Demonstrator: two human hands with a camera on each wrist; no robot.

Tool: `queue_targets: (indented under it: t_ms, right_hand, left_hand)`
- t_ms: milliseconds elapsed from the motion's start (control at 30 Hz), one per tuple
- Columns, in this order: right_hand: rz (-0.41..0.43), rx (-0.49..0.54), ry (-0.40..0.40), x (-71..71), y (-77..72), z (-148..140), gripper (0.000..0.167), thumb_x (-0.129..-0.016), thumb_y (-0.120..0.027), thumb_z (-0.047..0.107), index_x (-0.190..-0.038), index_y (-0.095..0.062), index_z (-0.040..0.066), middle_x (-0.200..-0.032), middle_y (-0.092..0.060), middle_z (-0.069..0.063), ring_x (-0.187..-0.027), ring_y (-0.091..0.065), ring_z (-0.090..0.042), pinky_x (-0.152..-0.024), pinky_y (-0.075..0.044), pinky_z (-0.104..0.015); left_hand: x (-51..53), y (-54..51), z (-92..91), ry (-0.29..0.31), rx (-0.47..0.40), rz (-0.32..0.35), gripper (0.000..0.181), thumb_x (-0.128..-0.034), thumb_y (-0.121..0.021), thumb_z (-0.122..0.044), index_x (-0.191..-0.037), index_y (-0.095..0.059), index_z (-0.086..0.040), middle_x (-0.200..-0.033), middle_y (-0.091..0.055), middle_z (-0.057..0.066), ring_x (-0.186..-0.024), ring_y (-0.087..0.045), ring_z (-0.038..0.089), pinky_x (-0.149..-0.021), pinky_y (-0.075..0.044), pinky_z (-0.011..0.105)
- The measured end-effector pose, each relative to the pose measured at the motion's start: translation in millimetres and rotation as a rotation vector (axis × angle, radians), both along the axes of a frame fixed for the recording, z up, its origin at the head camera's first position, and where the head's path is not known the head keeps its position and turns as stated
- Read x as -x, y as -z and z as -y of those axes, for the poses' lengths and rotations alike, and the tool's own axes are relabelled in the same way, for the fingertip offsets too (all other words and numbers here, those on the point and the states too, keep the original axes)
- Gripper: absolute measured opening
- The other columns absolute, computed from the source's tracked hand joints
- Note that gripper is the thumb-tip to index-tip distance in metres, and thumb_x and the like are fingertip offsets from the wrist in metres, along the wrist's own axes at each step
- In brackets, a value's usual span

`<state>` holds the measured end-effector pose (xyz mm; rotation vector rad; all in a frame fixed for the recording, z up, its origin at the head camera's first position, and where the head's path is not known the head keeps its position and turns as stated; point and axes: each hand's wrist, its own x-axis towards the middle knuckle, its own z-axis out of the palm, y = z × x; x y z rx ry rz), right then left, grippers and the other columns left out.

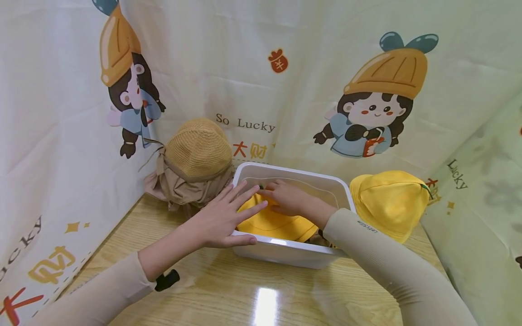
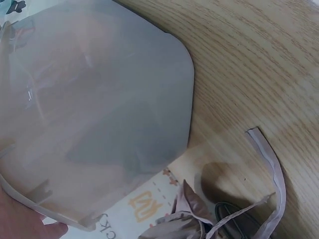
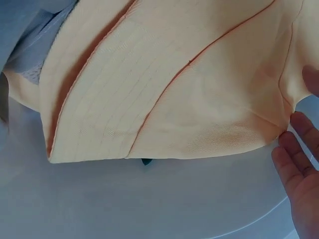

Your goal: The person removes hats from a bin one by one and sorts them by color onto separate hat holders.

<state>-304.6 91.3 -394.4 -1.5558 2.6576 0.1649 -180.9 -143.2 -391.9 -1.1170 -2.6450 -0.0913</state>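
Note:
A yellow brimmed hat (image 1: pixel 271 226) lies in the white plastic bin (image 1: pixel 291 169). My right hand (image 1: pixel 288 199) reaches into the bin and touches the hat's crown. In the right wrist view, the fingertips (image 3: pixel 285 157) meet the crown's edge, fairly straight, with the thumb (image 3: pixel 311 79) over the cloth. My left hand (image 1: pixel 224 217) is spread at the bin's left rim, its fingers straight and reaching over it. In the left wrist view, its thumb (image 2: pixel 54 229) shows beside the rim. Grey cloth (image 3: pixel 37 45) lies next to the yellow hat.
Left of the bin sits a tan woven hat (image 1: pixel 200 149) with a brownish cloth part and ties (image 2: pixel 276 179). A second yellow hat (image 1: pixel 391 203) stands at the bin's right. The wooden table (image 1: pixel 220 290) meets printed curtains (image 1: pixel 310 90) at the back and sides.

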Motion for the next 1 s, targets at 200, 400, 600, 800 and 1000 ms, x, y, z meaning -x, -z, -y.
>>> queue_targets:
  t_ms: [200, 400, 600, 800, 1000]
  right_hand:
    - [-0.013, 0.036, 0.013, -0.1, -0.6, 3, 0.053, -0.091, -0.073, 0.018, -0.142, -0.057, 0.013, -0.123, -0.062, -0.015, -0.110, -0.058, -0.031, -0.102, -0.048, -0.043]
    - [0.014, 0.047, 0.075, -0.3, -1.3, 9, 0.050, -0.092, -0.073, 0.021, -0.139, -0.060, 0.013, -0.121, -0.065, -0.014, -0.112, -0.058, -0.031, -0.105, -0.046, -0.044]
    - [0.021, 0.054, 0.106, 1.0, -0.4, 12, 0.048, -0.090, -0.074, 0.019, -0.137, -0.062, 0.015, -0.118, -0.065, -0.013, -0.106, -0.060, -0.031, -0.103, -0.048, -0.043]
    - [0.051, 0.093, 0.165, -1.5, -3.5, 13, 0.049, -0.090, -0.074, 0.017, -0.138, -0.061, 0.014, -0.126, -0.064, -0.012, -0.110, -0.062, -0.031, -0.104, -0.048, -0.043]
    - [0.053, 0.233, 0.160, -2.3, -6.6, 12, 0.041, -0.086, -0.077, 0.009, -0.126, -0.068, 0.013, -0.119, -0.068, -0.009, -0.095, -0.061, -0.028, -0.095, -0.051, -0.041]
  left_hand:
    - [-1.2, -0.5, -0.5, 0.000, -0.001, -0.001, 0.080, -0.0933, -0.031, -0.077, -0.158, -0.031, -0.030, -0.168, -0.011, 0.008, -0.153, -0.005, 0.037, -0.120, -0.016, 0.059]
    - [-0.7, -0.6, -0.5, 0.002, -0.005, -0.015, 0.079, -0.0932, -0.033, -0.077, -0.157, -0.033, -0.030, -0.168, -0.013, 0.009, -0.153, -0.007, 0.038, -0.120, -0.017, 0.059]
    - [0.4, 0.8, -0.4, -0.002, 0.007, -0.017, 0.079, -0.0930, -0.031, -0.078, -0.158, -0.028, -0.033, -0.168, -0.010, 0.008, -0.153, -0.004, 0.037, -0.120, -0.016, 0.059]
    - [-0.3, 2.3, 0.0, 0.015, -0.018, -0.028, 0.079, -0.0932, -0.032, -0.077, -0.157, -0.034, -0.030, -0.166, -0.018, 0.011, -0.153, -0.008, 0.039, -0.119, -0.018, 0.060]
    - [0.0, 2.9, 0.3, 0.013, -0.023, -0.033, 0.079, -0.0932, -0.030, -0.078, -0.157, -0.033, -0.031, -0.167, -0.016, 0.009, -0.153, -0.007, 0.038, -0.120, -0.017, 0.059]
